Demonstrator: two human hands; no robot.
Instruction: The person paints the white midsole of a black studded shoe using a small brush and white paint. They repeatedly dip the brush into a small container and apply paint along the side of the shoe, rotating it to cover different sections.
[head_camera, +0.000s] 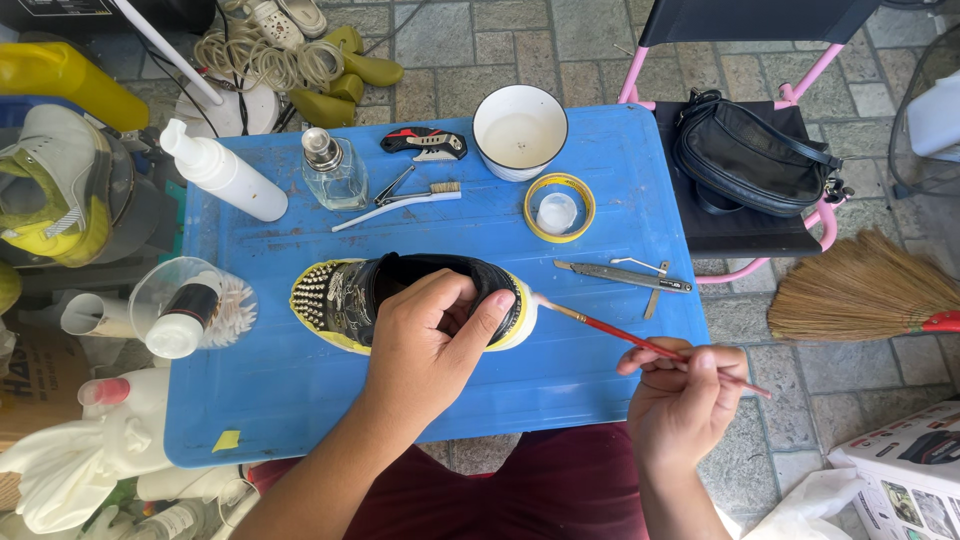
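At the centre of the frame, on the blue tray table (300, 400), a black studded shoe (345, 295) with a yellow-taped sole is pinned down by the left hand (425, 345), whose fingers are wrapped over the collar and heel. Toward the lower right, a thin red-handled paintbrush (620, 335) is pinched in the closed fingers of the right hand (685, 395), and its pale tip is laid against the white heel edge of the shoe. Just above the brush, a roll of yellow tape (560, 207) with a small white cap inside it and a white bowl (520, 130) of pale liquid are seen; a metal knife and tweezers (625, 275) lie beside the brush shaft. At the upper left a white spray bottle (225, 170), a glass bottle (335, 170) and a toothbrush (395, 207) are set well apart from the shoe. Several risks may be judged: the black upper could be smeared if the tip is allowed to stray above the taped line, since the thumb sits very close to the wet edge; the shoe could be rocked if the grip is loosened; and the bowl could be knocked by a careless reach across the tray.
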